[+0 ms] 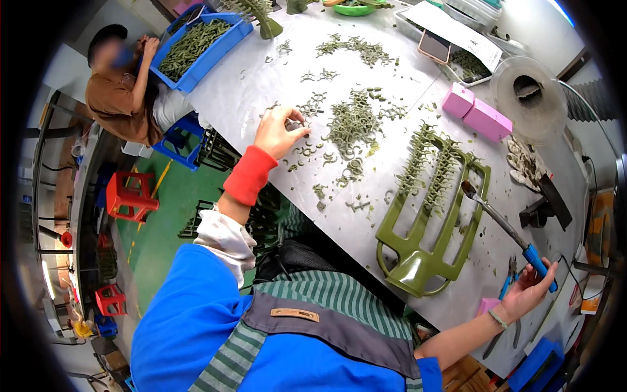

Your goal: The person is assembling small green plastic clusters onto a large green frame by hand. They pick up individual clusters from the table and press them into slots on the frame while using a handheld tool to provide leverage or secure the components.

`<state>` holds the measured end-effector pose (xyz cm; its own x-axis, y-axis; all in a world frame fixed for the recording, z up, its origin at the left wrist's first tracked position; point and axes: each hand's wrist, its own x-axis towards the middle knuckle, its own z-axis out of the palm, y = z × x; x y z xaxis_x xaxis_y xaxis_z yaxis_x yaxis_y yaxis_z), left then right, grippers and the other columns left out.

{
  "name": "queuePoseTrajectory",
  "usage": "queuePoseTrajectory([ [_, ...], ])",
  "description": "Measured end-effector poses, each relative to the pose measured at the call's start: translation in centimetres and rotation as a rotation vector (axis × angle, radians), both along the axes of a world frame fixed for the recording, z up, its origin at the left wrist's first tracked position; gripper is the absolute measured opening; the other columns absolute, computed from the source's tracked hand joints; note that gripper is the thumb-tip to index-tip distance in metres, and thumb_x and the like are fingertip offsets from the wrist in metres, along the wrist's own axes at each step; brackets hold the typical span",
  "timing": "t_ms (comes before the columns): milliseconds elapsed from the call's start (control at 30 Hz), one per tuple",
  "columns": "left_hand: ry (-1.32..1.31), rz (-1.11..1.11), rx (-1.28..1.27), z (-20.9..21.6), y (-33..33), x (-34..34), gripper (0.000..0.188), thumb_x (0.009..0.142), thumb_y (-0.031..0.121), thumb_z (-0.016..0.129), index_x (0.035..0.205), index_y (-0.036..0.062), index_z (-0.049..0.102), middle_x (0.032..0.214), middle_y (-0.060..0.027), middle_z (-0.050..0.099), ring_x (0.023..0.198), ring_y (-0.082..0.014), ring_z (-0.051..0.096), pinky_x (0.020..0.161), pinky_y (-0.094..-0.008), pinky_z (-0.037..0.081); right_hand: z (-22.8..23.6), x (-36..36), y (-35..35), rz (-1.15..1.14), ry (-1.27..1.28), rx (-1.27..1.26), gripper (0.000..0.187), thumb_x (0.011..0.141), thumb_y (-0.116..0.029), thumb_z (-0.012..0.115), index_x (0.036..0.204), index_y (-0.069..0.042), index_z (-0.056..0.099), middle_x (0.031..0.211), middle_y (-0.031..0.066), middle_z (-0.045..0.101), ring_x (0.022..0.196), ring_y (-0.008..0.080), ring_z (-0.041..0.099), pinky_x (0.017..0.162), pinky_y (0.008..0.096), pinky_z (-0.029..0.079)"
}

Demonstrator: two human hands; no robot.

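Note:
My left hand (279, 134), red band at the wrist, is over the table's near left part. Its thumb and fingers are pinched on a small green piece (295, 124), mostly hidden by the fingers. Loose curved green pieces (353, 124) lie heaped just right of it. At the right, my right hand (528, 292) grips a soldering iron (503, 225) by its blue handle, its dark tip pointing up and left. That tip is close to a green, waxy-looking slotted frame (418, 264). Rows of small branching green pieces (444, 171) stand along the frame's bars.
Pink blocks (477, 112), a round clear cover (532, 98) and gloves (524, 163) are at the right. Beside my right hand lie pliers (508, 277). A phone (434, 47) rests at the back. Far left, another person (121, 98) sits by a blue bin (196, 55) of green pieces.

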<state>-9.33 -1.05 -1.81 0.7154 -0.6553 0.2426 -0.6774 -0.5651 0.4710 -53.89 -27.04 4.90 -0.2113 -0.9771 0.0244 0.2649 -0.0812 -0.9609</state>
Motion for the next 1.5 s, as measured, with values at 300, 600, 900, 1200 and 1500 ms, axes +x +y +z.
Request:
queuePoseTrajectory([
  [300, 0.417, -0.349, -0.335, 5.9, -6.5, -4.5, 0.018, 0.081, 0.010, 0.069, 0.096, 0.0000, 0.069, 0.085, -0.0088, 0.071, 0.077, -0.0110, 0.066, 0.072, -0.0229, 0.053, -1.0, -0.2, -1.0, 0.015, -0.030, 0.000, 0.031, 0.086, -0.032, 0.065, 0.082, -0.001, 0.061, 0.068, 0.0040, 0.061, 0.053, 0.0095, 0.059, 0.050, 0.0184, 0.047],
  [600, 0.048, -0.875, -0.197, 5.4, -21.5, -14.3, 0.017, 0.080, 0.012, 0.068, 0.096, 0.0097, 0.068, 0.083, -0.0048, 0.067, 0.086, -0.0176, 0.059, 0.077, -0.0307, 0.049, -1.0, 0.5, -1.4, -0.009, 0.008, -0.025, 0.032, 0.086, -0.031, 0.064, 0.080, 0.001, 0.062, 0.068, 0.0064, 0.063, 0.053, 0.0116, 0.061, 0.050, 0.0195, 0.051],
  [900, -0.219, -0.808, -0.033, 2.7, -25.1, -15.8, 0.014, 0.075, 0.019, 0.071, 0.089, 0.0157, 0.069, 0.081, 0.0022, 0.066, 0.090, -0.0184, 0.056, 0.080, -0.0335, 0.046, -1.8, 1.3, -2.2, 0.012, -0.001, 0.008, 0.033, 0.087, -0.031, 0.063, 0.080, 0.002, 0.062, 0.066, 0.0081, 0.063, 0.053, 0.0136, 0.062, 0.052, 0.0213, 0.053],
  [1200, -0.176, -0.838, -0.054, 2.2, -24.7, -14.6, 0.011, 0.074, 0.021, 0.072, 0.084, 0.0172, 0.069, 0.078, 0.0015, 0.066, 0.088, -0.0202, 0.055, 0.079, -0.0356, 0.044, -1.5, 1.2, -2.1, -0.014, 0.021, 0.014, 0.031, 0.085, -0.030, 0.065, 0.079, 0.001, 0.063, 0.069, 0.0077, 0.063, 0.050, 0.0140, 0.060, 0.049, 0.0219, 0.050],
  [1500, 0.472, -0.763, -0.184, 7.4, -18.4, -6.4, 0.019, 0.089, 0.020, 0.060, 0.100, 0.0050, 0.061, 0.092, -0.0019, 0.064, 0.088, -0.0107, 0.057, 0.082, -0.0288, 0.047, -0.7, -1.1, -1.1, -0.013, -0.019, 0.043, 0.031, 0.087, -0.032, 0.063, 0.082, -0.002, 0.061, 0.067, 0.0032, 0.058, 0.053, 0.0072, 0.054, 0.049, 0.0162, 0.042],
])
